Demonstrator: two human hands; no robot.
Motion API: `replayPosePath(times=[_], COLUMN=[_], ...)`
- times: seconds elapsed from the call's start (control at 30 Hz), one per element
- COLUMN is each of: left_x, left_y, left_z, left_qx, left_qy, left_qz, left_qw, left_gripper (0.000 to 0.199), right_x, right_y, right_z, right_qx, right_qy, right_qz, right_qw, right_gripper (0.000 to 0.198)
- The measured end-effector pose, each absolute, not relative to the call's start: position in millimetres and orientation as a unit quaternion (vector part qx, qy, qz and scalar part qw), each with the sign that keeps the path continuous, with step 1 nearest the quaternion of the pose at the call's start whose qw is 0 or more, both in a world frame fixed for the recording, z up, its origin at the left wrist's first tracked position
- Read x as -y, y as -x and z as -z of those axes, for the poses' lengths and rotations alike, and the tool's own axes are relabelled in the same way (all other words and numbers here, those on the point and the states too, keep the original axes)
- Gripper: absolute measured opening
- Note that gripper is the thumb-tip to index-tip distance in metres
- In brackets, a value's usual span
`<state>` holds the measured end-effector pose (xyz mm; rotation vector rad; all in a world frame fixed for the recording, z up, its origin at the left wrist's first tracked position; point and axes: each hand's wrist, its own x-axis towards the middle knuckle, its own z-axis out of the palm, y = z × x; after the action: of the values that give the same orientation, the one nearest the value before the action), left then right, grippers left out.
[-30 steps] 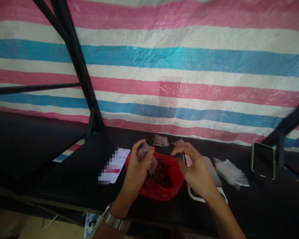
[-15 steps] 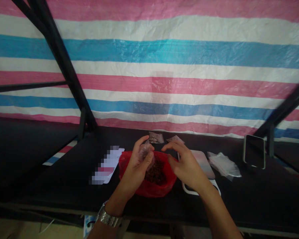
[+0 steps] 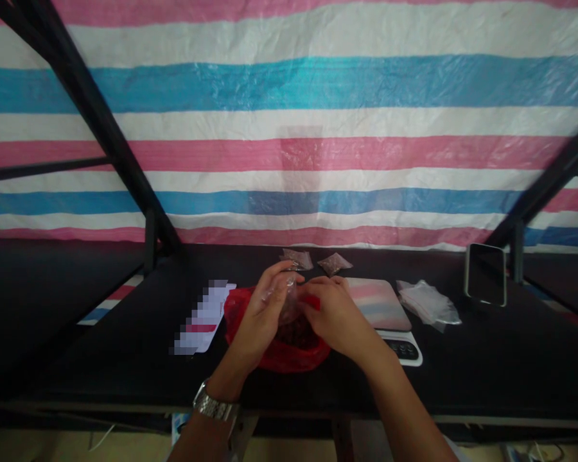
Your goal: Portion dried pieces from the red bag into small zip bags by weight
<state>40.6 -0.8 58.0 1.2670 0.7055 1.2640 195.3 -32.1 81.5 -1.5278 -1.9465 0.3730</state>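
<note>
My left hand (image 3: pixel 264 308), with a metal watch on its wrist, grips a small clear plastic bag (image 3: pixel 289 301) above a red plastic bag (image 3: pixel 293 359). The red bag lies spread like a bowl and has dark brown bits (image 3: pixel 296 332) in it. My right hand (image 3: pixel 334 311) is closed against the clear bag's right side, fingertips drawn together; whatever they pinch is hidden. Behind my hands lie two small filled packets, a left packet (image 3: pixel 299 258) and a right packet (image 3: pixel 334 263).
A kitchen scale (image 3: pixel 383 305) with a shiny top sits right of the red bag. Beyond it are a pile of empty clear bags (image 3: pixel 428 305) and a phone (image 3: pixel 485 274) propped upright. A partly blurred pale card (image 3: pixel 205 321) lies left. Striped sheeting (image 3: pixel 289 154) hangs behind the black table (image 3: pixel 125 372).
My right hand has moved left, from over the red bag's right edge to the clear bag in my left hand. The view has shifted slightly, and more of the scale shows.
</note>
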Motion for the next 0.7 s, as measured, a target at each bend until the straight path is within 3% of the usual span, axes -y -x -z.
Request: replayPosePath(times=[0.13, 0.5, 0.7], left_x=[-2, 4, 2], left_y=[-36, -33, -33], left_z=[-49, -42, -48], left_qx=[-0.325, -0.329, -0.323], left_qy=[-0.523, -0.524, -0.501], left_qz=[-0.569, -0.551, -0.580], left_qw=[0.545, 0.560, 0.556], left_gripper=[0.069, 0.057, 0.054], right_x=[28, 32, 28], right_y=[-198, -187, -193], right_z=[-79, -84, -84], right_qx=[0.701, 0.737, 0.694], right_qy=[0.604, 0.578, 0.577], right_qz=[-0.137, -0.127, -0.153], right_qw=[0.355, 0.326, 0.401], right_gripper=[0.024, 0.030, 0.024])
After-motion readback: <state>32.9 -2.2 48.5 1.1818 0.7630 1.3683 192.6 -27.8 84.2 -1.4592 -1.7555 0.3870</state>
